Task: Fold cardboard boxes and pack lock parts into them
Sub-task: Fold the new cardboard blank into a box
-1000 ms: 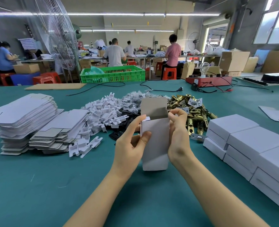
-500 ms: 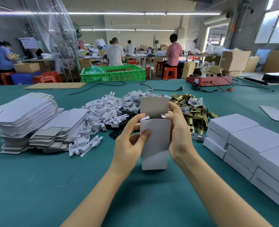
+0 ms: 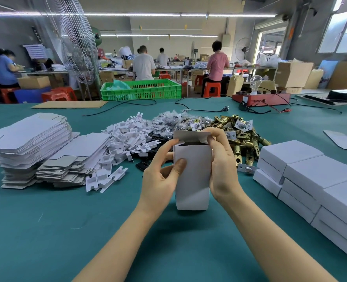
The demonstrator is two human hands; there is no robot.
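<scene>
You work at a wide teal bench [image 3: 46, 231] in a workshop lit by ceiling strip lights, with people seated at far benches and a green crate [image 3: 142, 89] at 12 o'clock. Flat blanks [image 3: 28, 137] are stacked at 9 o'clock, white inserts [image 3: 127, 135] at 11, brass lock parts [image 3: 239, 135] at 1, and folded boxes [image 3: 311, 176] at 3.

The box [image 3: 192, 176] stands upright at the centre, just in front of you, its long axis vertical and its open end up, the lid flap rising on the far side. Your left hand [image 3: 160, 180] grips the box's left side, thumb pressed on the near face, fingers curled behind. Your right hand [image 3: 222, 165] holds the right side, its fingertips pinching the flap's top right corner.
</scene>
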